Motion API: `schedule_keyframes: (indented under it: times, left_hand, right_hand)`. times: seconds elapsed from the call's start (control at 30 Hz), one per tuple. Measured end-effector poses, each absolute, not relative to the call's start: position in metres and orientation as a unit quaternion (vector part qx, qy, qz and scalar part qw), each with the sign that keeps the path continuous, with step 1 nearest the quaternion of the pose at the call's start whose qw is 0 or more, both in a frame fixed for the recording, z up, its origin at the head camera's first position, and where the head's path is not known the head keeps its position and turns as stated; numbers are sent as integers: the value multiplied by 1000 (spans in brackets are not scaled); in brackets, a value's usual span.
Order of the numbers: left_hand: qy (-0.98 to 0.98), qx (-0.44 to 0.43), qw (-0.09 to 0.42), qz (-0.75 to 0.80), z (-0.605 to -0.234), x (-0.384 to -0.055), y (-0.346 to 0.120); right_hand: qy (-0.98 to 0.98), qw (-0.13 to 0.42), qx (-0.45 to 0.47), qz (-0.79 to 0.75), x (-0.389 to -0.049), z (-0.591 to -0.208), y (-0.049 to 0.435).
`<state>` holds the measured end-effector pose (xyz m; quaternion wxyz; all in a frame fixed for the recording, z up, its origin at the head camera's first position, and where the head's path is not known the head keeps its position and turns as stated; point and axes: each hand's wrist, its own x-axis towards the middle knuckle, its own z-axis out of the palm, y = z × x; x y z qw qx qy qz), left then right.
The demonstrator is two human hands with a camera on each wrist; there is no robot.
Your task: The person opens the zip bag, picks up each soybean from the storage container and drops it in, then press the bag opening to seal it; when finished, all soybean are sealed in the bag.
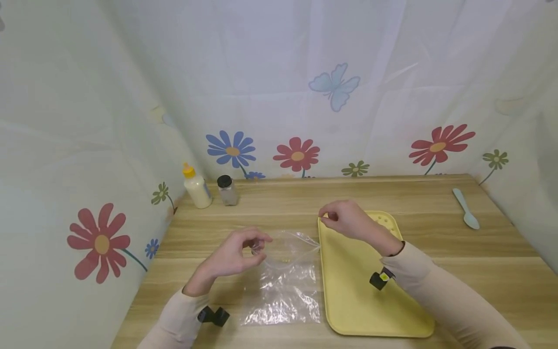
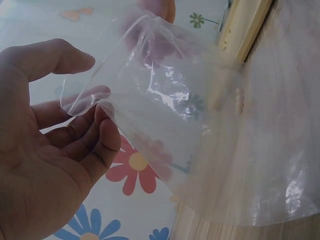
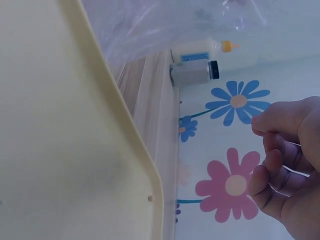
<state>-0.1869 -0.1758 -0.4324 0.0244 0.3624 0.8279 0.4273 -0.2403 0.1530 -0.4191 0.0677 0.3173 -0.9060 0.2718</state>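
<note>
A clear plastic bag stands with its mouth up, left of a yellow tray. My left hand holds the rim at the bag's left corner. In the left wrist view, film passes by the curled fingers, while the thumb stays apart from them. Small pale beads show through the film. My right hand hovers over the tray's far left corner, apart from the bag. Its thumb and fingers are loosely curled near one another, with nothing visible between them.
At the back left stand a white bottle with a yellow top and a black-capped jar. A pale blue spoon lies at the far right. A tiny bead-like piece sits by the tray's rim. A flowered curtain surrounds the wooden table.
</note>
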Motion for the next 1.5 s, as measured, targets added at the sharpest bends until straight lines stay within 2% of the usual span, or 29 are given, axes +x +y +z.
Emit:
schedule_keyframes:
  times: [0.47, 0.77, 1.5]
  left_hand:
    - [830, 361, 18, 425, -433, -188, -176]
    - [831, 362, 19, 422, -429, -188, -175]
    - [825, 370, 16, 426, -432, -188, -175]
  right_hand:
    - [-895, 60, 340, 284, -226, -403, 144]
    - [-876, 90, 372, 295, -218, -396, 136]
    - [-843, 91, 430, 309, -201, -391, 120]
